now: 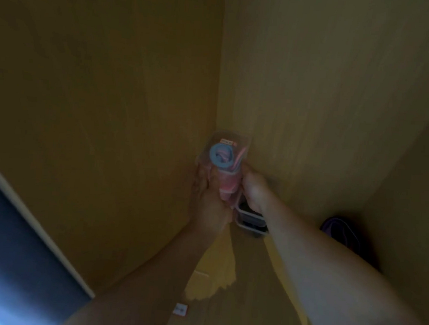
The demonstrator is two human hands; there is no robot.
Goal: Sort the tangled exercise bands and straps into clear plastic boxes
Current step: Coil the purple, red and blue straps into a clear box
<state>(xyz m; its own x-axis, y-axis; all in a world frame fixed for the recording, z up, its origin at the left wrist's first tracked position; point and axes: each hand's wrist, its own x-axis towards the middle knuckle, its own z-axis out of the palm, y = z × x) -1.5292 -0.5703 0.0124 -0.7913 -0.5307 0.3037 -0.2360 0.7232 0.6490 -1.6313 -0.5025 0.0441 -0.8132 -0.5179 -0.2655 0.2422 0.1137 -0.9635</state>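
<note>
Both hands hold a clear box (222, 163) at frame centre, deep in the corner of a dim wooden cupboard (98, 89). The left hand (206, 200) clamps its left side, the right hand (253, 188) its right — each grip closed on it. Inside show a blue band (221, 154) and pink bands (228, 185). A second box (251, 220) sits just below — a dark purple item (341, 230) lies at right.

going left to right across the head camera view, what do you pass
Dark panel with pale edge → left hand → clear plastic box holding blue and pink bands → right hand → purple object in the corner.
</note>
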